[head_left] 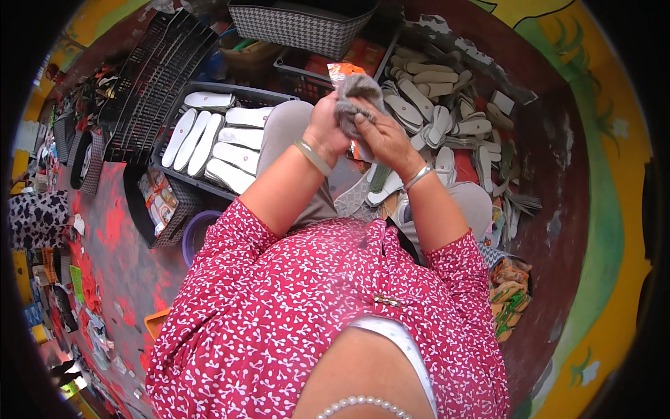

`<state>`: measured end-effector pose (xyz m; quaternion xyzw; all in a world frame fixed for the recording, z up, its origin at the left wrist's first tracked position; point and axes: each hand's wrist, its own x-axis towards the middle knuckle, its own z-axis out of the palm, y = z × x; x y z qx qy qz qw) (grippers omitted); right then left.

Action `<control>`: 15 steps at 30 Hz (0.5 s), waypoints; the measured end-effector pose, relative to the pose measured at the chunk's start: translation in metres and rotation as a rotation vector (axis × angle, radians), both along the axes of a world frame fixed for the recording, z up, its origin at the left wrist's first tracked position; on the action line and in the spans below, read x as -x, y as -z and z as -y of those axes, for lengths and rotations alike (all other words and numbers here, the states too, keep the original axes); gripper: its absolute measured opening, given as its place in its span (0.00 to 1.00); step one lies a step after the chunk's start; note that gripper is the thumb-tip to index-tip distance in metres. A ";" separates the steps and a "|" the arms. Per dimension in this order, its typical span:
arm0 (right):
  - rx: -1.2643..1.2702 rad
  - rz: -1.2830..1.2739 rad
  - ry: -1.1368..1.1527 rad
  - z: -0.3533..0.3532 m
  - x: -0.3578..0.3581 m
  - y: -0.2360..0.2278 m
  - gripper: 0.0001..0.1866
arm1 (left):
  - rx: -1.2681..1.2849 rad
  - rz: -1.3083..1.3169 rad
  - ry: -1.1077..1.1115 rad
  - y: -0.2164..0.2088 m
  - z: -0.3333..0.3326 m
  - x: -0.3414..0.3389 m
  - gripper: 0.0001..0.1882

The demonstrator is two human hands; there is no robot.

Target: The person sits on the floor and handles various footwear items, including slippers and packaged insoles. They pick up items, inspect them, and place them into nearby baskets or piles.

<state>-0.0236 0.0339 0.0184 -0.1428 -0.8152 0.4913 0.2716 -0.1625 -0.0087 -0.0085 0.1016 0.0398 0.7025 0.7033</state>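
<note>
A grey, fuzzy, rolled or looped piece of fabric [358,105] is held up in front of me between both hands. My left hand [327,120] is closed on its left side, with a pale bangle on the wrist. From the right, my right hand [384,137] grips the same piece, thumb pressed on its front; a silver bangle circles that wrist. An orange and white packet [344,70] shows just behind the fabric; whether I hold it too, I cannot tell. Below my hands lie several pale slipper soles [386,187].
At the left, a dark crate [183,98] holds white insoles [241,137] in rows. Many loose soles [436,91] are heaped at the right. Stacked black crates [155,87], a houndstooth basket [300,26] and a purple tub [195,236] stand around. Another person's patterned clothing [38,218] shows far left.
</note>
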 end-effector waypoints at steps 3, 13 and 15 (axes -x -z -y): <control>0.329 0.071 -0.162 0.017 -0.019 -0.010 0.19 | 0.572 -0.205 -0.202 -0.028 0.004 -0.003 0.23; -0.341 -0.175 0.348 0.030 -0.020 0.012 0.26 | 0.537 0.125 -0.265 -0.064 0.008 -0.023 0.25; -0.069 -0.259 0.477 0.021 -0.022 0.009 0.17 | 0.407 -0.056 -0.360 -0.040 0.008 -0.023 0.22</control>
